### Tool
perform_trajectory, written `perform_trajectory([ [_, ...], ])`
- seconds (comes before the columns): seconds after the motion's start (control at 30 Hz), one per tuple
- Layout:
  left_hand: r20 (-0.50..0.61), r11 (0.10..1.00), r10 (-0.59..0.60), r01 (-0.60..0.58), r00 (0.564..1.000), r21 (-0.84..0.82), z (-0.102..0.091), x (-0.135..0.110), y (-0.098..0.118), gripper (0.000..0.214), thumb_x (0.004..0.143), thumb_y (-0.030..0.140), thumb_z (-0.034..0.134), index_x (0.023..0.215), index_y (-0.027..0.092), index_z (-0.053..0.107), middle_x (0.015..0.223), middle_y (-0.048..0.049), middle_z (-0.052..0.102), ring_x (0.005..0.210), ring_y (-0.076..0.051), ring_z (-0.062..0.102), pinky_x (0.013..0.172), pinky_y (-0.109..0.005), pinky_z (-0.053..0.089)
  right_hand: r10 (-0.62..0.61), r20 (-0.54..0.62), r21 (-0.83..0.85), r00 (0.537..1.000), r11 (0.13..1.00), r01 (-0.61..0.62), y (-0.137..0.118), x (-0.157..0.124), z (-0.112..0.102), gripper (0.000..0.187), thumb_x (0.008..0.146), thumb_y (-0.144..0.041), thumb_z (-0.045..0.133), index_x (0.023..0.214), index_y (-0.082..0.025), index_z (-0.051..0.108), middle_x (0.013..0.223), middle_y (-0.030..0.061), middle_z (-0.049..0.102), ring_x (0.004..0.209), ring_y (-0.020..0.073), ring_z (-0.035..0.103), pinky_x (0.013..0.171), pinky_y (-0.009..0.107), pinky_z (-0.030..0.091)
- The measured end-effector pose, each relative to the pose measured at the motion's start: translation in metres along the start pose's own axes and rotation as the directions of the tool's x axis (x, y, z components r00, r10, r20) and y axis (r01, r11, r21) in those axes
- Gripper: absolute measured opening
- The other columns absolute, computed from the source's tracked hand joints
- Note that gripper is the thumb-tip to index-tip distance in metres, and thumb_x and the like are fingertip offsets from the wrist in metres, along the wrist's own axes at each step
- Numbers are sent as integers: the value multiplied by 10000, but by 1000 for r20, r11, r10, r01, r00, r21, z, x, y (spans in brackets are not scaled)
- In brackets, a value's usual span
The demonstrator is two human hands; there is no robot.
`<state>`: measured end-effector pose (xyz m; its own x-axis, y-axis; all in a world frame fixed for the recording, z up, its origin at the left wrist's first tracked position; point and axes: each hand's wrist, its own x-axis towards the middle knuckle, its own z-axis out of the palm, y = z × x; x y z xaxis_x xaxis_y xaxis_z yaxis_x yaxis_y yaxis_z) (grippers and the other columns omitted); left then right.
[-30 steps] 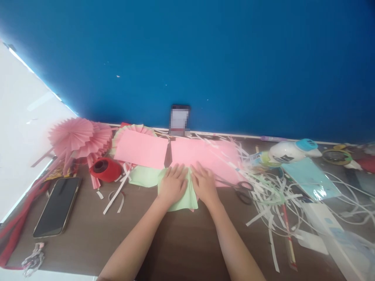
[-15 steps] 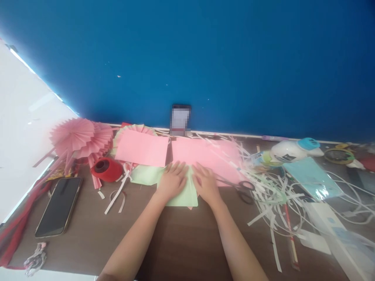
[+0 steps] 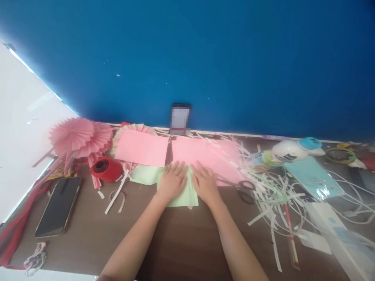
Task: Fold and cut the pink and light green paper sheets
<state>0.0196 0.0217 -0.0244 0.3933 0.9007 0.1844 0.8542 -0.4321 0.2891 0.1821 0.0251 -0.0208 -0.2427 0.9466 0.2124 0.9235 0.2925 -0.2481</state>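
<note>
Under both palms lies the green paper (image 3: 185, 198), on the table (image 3: 181, 238), just short of the pink sheets (image 3: 213, 153) beyond the fingertips. Left hand (image 3: 172, 182) and right hand (image 3: 205, 183) rest flat on it — fingers straight, close together, gripping nothing. A clean crease likely wants even pressure, edges matched — scissors (image 3: 244, 191) lie right of the fingers

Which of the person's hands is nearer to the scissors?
The right hand is nearer: it lies on the green paper next to the scissors. The left hand lies on the same paper, beyond the right hand.
</note>
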Motion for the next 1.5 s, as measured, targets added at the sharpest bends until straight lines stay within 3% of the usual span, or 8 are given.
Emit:
perform_trajectory([
  [0.7, -25, 994, -106, 106, 994, 2, 0, -5, 13, 440, 884, 305, 274, 1313, 225, 328, 1380, -19, 325, 1290, -208, 244, 1049, -412, 229, 12, -24, 33, 1000, 999, -11, -2, 0, -2, 380, 836, -292, 380, 1191, -269, 511, 1310, 54, 429, 1009, 289, 413, 854, 474, 333],
  [0.83, -29, 998, -66, 66, 997, 0, -1, -3, 10, 439, 878, 300, 291, 1307, 221, 339, 1379, -24, 327, 1293, -217, 234, 1057, -421, 216, 11, -83, 157, 997, 988, 2, 2, 2, 3, 342, 823, -288, 405, 1117, -182, 545, 1229, 104, 487, 1048, 270, 421, 896, 448, 332],
  [1.03, -46, 1000, 5, -6, 999, -23, -1, 2, 7, 418, 865, 276, 326, 1275, 216, 378, 1362, -53, 358, 1281, -223, 264, 1049, -442, 230, 192, -174, 371, 966, 921, -116, 1, 9, 10, 178, 750, -344, 531, 685, -189, 590, 1063, 109, 560, 1030, 265, 451, 908, 452, 328],
  [1.13, -143, 998, -29, 20, 989, -63, -8, 4, 6, 418, 855, 262, 354, 1269, 215, 379, 1373, -76, 336, 1294, -235, 228, 1046, -457, 226, 266, -211, 501, 941, 855, -130, 0, 13, 5, 180, 751, -339, 527, 658, -193, 574, 1017, 97, 578, 1016, 255, 468, 900, 440, 340],
  [1.2, -256, 986, -116, 81, 960, -144, -13, 6, 1, 440, 848, 265, 379, 1283, 205, 352, 1388, -99, 296, 1306, -248, 188, 1045, -468, 223, 356, -192, 658, 915, 738, -149, 0, 14, -1, 187, 758, -366, 517, 713, -190, 562, 907, 81, 606, 904, 230, 529, 818, 400, 406],
  [1.27, -318, 943, -231, 131, 919, -307, -17, 7, -6, 493, 840, 294, 413, 1309, 202, 294, 1389, -122, 277, 1302, -256, 199, 1031, -462, 258, 441, -103, 808, 892, 560, -184, 0, 15, -6, 219, 752, -406, 523, 767, -189, 548, 786, 50, 618, 761, 201, 565, 701, 349, 451],
  [1.37, -224, 737, -400, 167, 889, -655, -17, 10, -15, 661, 809, 358, 482, 1352, 224, 130, 1382, -153, 260, 1233, -245, 351, 943, -398, 401, 506, 4, 910, 863, 356, -213, 3, 16, -9, 269, 710, -439, 565, 800, -186, 550, 747, 31, 628, 709, 187, 581, 645, 313, 459],
  [1.5, 28, 352, -411, 187, 911, -917, -16, 14, -17, 695, 792, 356, 519, 1337, 208, 114, 1207, -165, 484, 992, -196, 575, 806, -341, 496, 543, 9, 917, 840, 330, -223, 6, 18, -9, 271, 683, -447, 579, 751, -185, 576, 750, 32, 637, 732, 194, 584, 670, 318, 458],
])
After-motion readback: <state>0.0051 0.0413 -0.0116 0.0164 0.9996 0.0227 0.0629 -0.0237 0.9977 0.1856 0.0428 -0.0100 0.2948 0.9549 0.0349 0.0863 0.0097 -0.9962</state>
